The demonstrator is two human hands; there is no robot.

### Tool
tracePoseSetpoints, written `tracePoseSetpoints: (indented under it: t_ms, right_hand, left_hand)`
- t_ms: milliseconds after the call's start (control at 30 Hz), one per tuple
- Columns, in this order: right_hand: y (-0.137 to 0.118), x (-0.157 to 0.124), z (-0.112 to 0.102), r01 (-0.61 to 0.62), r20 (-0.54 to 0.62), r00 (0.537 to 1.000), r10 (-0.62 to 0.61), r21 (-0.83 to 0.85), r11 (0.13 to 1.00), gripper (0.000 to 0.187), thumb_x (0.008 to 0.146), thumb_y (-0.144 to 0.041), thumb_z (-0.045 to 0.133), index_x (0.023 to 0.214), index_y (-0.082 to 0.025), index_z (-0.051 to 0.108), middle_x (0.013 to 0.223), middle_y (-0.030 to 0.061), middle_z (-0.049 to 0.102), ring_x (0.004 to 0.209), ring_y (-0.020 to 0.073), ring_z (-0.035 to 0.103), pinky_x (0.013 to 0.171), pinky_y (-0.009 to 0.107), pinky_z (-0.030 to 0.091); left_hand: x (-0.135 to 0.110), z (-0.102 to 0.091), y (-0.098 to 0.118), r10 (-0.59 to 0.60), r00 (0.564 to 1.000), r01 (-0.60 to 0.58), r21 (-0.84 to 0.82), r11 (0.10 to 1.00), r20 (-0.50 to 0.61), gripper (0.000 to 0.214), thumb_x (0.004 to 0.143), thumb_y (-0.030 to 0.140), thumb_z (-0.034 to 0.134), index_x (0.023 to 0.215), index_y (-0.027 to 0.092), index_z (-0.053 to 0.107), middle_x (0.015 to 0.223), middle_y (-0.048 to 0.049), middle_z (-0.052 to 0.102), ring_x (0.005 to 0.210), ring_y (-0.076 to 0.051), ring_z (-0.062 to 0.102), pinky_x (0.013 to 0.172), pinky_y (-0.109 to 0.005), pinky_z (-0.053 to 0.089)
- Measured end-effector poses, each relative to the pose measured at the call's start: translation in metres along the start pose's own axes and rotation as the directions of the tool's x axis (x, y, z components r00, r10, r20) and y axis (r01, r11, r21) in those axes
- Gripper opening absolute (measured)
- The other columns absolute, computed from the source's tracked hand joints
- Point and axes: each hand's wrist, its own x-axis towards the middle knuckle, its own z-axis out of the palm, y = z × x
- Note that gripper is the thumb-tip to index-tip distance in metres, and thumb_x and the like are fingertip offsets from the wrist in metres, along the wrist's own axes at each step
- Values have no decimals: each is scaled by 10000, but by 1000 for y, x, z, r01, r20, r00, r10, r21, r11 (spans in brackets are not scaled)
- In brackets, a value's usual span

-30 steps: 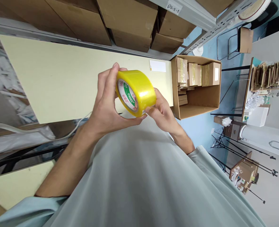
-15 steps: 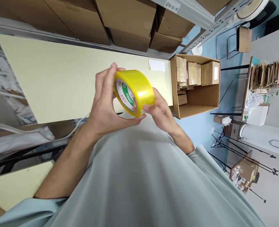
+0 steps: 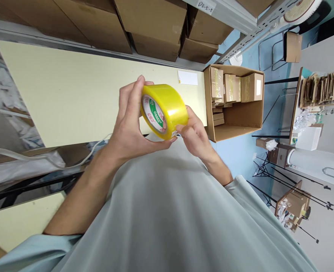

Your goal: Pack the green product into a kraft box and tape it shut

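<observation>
A roll of yellow packing tape (image 3: 169, 105) is held up in front of me over the pale yellow table (image 3: 70, 94). My left hand (image 3: 130, 124) wraps round the roll's left side, thumb under it and fingertips over its top edge. My right hand (image 3: 194, 134) is closed at the roll's lower right edge, its fingertips pinched against the outer tape surface. The roll's white and green core label faces left toward my left palm.
An open cardboard box (image 3: 235, 128) with several small taped parcels (image 3: 232, 88) stands right of the table. A white card (image 3: 187, 78) lies at the table's far corner. Large cartons (image 3: 152, 22) fill the shelf behind. A cable (image 3: 56, 160) runs along the table's near edge. Tripods (image 3: 291, 189) stand on the floor at right.
The roll and both hands shifted slightly right. My right fingertips moved a little along the roll's lower edge.
</observation>
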Motion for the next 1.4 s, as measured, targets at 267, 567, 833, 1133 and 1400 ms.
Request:
tracePoseSetpoints:
  t_ms: [267,567,833,1133,1400]
  right_hand:
    - [5,1,-2,1,37,999,-2,40,999,623,1024,-848,617,1297,-288,587,1269,50,772,1311,289,760,1042,457,702]
    - [11,7,-16,226,197,970,-140,-531,817,513,1136,-582,692,1503,-260,536,1376,113,789,1260,286,782,1034,456,704]
    - [-51,-8,-43,561,284,743,-606,-758,333,261,1205,-408,632,1440,-305,684,1362,104,744,1303,268,730,1147,507,638]
    - [-77,-2,-54,649,559,728,-396,-749,136,234,1253,-344,536,1273,-305,766,1198,52,758,1104,219,704,970,404,580]
    - [-83,-7,-51,672,635,701,-324,-741,1,237,1260,-368,492,1358,-283,691,1233,95,743,1116,259,746,931,436,623]
  left_hand:
    - [-2,-2,-3,-25,1000,25,-1,1000,-1,1600,639,858,1025,1900,409,149,1738,-151,415,1661,-465,493,1383,-722,471]
    - [1,-5,4,-84,996,84,-56,995,13,1564,634,687,1087,1891,436,190,1744,-148,420,1679,-479,485,1282,-650,614]
    - [0,-20,5,-158,986,162,-69,984,57,1506,653,792,1025,1885,481,218,1758,-124,433,1688,-448,493,1208,-607,679]
    - [2,-30,13,-176,981,181,-53,982,87,1529,605,780,1043,1882,497,250,1747,-89,463,1669,-435,529,1267,-625,648]
    - [2,-32,14,-178,978,185,-60,981,104,1547,593,659,1095,1881,486,256,1770,-87,461,1686,-431,508,1314,-615,607]
